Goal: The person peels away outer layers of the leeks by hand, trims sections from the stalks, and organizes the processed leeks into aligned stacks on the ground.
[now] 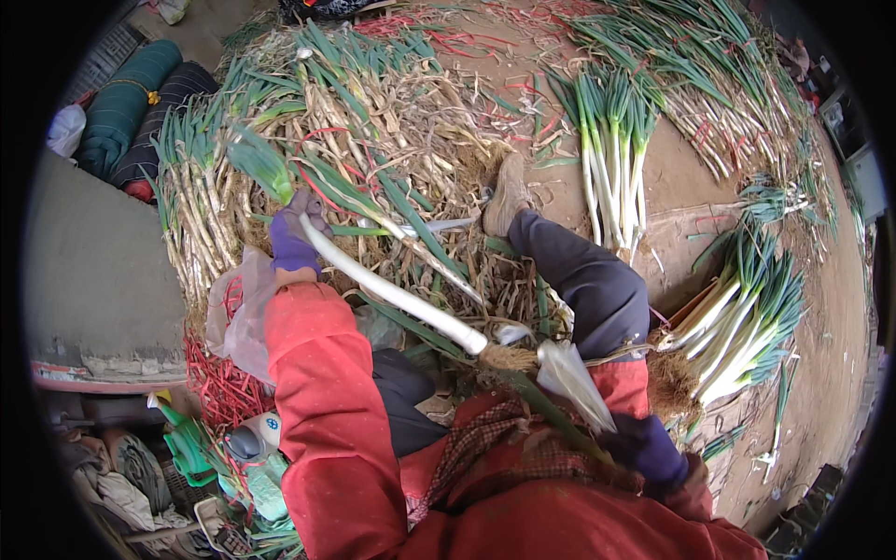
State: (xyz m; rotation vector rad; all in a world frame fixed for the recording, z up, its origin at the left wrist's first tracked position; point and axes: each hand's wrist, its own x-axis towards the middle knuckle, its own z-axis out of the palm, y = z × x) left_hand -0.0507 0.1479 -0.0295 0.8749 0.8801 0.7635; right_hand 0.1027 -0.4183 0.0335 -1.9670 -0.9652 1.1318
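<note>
My left hand (297, 231), in a purple glove, grips a large scallion (392, 291) near its green top. The white stalk slopes down to the right and ends in brown roots above my lap. On the right, my gloved right hand (645, 449) is closed around a stripped outer leaf (570, 385) with a pale, translucent sheath and a green blade. The sheath's wide end lies close to the roots; I cannot tell whether they touch. Beneath the stalk lies another scallion (427, 255) with soiled outer skin, on a heap of dry peelings (413, 157).
Unpeeled scallions (203, 189) lie at the left, with more (707, 91) at the upper right. Peeled white scallions lie in one bundle (616, 154) past my shoe (505, 196) and another (742, 315) at my right. Red ties (224, 374) and a green watering can (185, 448) are lower left.
</note>
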